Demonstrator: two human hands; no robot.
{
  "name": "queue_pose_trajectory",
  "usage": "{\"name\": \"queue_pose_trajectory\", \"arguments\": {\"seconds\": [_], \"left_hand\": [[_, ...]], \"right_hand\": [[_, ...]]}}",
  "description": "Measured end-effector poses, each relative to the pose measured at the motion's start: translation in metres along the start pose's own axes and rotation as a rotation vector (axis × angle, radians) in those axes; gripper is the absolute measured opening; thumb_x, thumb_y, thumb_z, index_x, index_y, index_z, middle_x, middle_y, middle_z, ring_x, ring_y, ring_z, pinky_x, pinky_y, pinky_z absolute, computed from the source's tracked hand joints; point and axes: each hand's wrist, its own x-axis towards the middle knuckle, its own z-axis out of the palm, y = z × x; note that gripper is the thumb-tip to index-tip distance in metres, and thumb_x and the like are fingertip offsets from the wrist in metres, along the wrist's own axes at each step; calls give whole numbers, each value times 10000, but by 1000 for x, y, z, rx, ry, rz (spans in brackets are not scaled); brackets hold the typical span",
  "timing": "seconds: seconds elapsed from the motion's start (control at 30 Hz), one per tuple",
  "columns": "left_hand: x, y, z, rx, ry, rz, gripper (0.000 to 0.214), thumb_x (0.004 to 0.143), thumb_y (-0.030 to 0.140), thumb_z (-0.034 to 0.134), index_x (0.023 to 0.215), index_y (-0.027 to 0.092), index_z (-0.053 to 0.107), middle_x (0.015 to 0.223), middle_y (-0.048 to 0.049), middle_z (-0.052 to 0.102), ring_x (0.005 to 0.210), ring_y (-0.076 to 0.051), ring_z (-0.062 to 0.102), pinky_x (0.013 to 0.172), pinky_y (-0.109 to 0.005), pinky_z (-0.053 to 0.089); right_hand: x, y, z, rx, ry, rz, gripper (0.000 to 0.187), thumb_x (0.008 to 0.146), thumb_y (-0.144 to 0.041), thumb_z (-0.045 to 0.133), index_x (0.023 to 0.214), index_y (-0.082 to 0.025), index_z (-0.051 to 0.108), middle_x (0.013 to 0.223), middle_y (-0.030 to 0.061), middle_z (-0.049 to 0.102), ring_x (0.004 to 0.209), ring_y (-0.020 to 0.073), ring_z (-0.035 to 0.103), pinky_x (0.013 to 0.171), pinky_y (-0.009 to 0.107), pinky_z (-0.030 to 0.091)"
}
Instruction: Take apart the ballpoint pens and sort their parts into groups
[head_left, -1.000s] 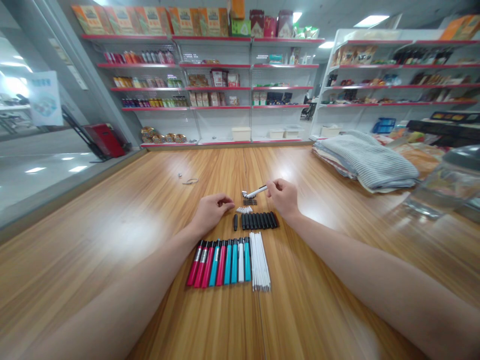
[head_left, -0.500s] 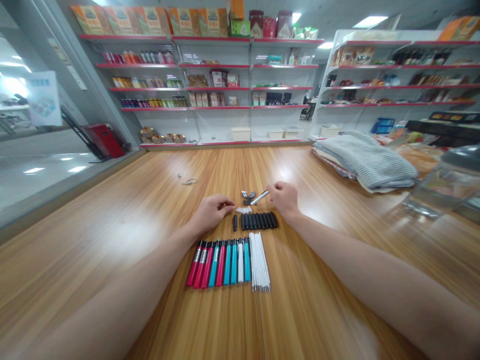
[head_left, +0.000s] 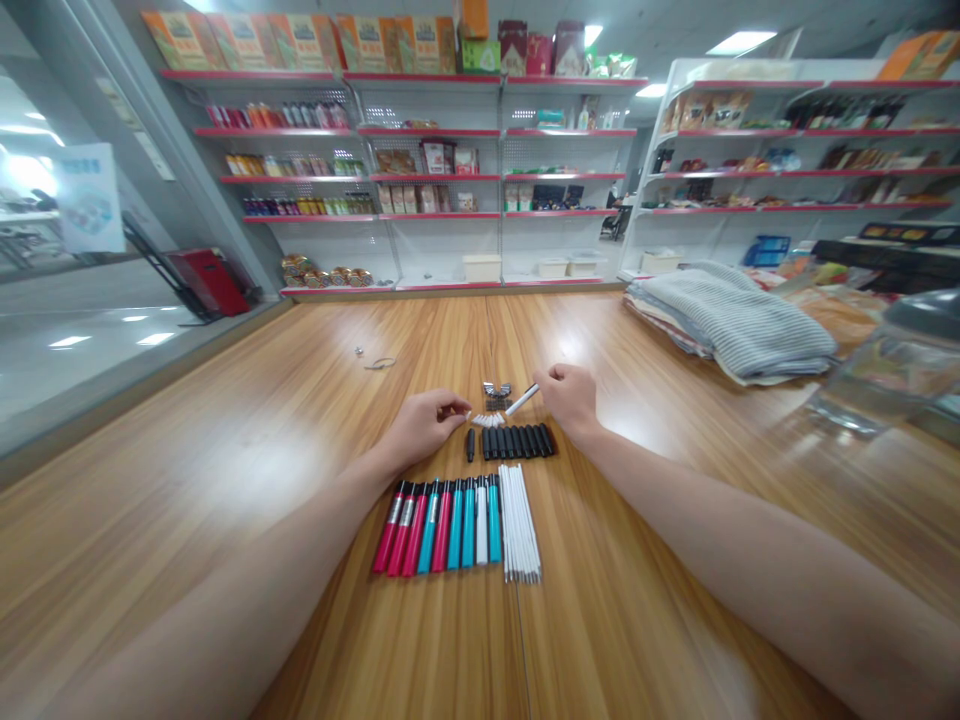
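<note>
My right hand (head_left: 568,402) is closed around one end of a white pen barrel (head_left: 520,402) with a dark strip, tilted with its free end down to the left. My left hand (head_left: 427,428) pinches a small white piece (head_left: 469,415) at its fingertips. Between the hands lie small white pieces (head_left: 489,421), dark springs (head_left: 497,405) and shiny metal parts (head_left: 496,389). Nearer me is a row of black grips (head_left: 521,441), with a single black grip (head_left: 470,445) to its left. Below are pink, teal and white pen barrels (head_left: 441,528) beside a bundle of white refills (head_left: 519,525).
A thin ring-like item (head_left: 380,364) and a tiny piece (head_left: 358,351) lie at the table's far left. Folded striped cloth (head_left: 739,320) and a clear container (head_left: 885,360) stand at the right. Stocked shelves (head_left: 427,175) line the back beyond the wooden table (head_left: 615,620).
The pen barrel's free end has shifted slightly right and is a little lower, uncovering more of the springs. Both hands stay nearly in place.
</note>
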Motion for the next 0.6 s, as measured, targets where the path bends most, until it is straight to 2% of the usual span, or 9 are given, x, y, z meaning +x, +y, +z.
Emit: {"name": "queue_pose_trajectory", "arguments": {"seconds": [0.2, 0.47, 0.6], "left_hand": [[0, 5, -1, 86, -49, 31, 198, 805, 313, 587, 905, 197, 713, 845, -50, 685, 715, -158, 568, 666, -263, 428], [0, 8, 0, 80, -80, 44, 211, 823, 325, 574, 922, 194, 707, 849, -53, 681, 703, -155, 559, 635, -253, 414], [0, 9, -1, 95, -77, 62, 197, 830, 315, 573, 916, 197, 704, 846, -44, 679, 688, -146, 549, 634, -251, 407]], "right_hand": [[0, 2, 1, -12, 6, -15, 308, 705, -356, 537, 451, -188, 491, 445, -30, 439, 460, 109, 388, 483, 265, 241], [-1, 1, 2, -15, -1, -8, 314, 706, -357, 535, 447, -189, 478, 431, -35, 405, 454, 106, 373, 478, 262, 237], [-1, 0, 2, 52, -10, -23, 301, 708, -336, 544, 460, -184, 467, 437, -36, 414, 467, 104, 393, 479, 252, 252]]}}
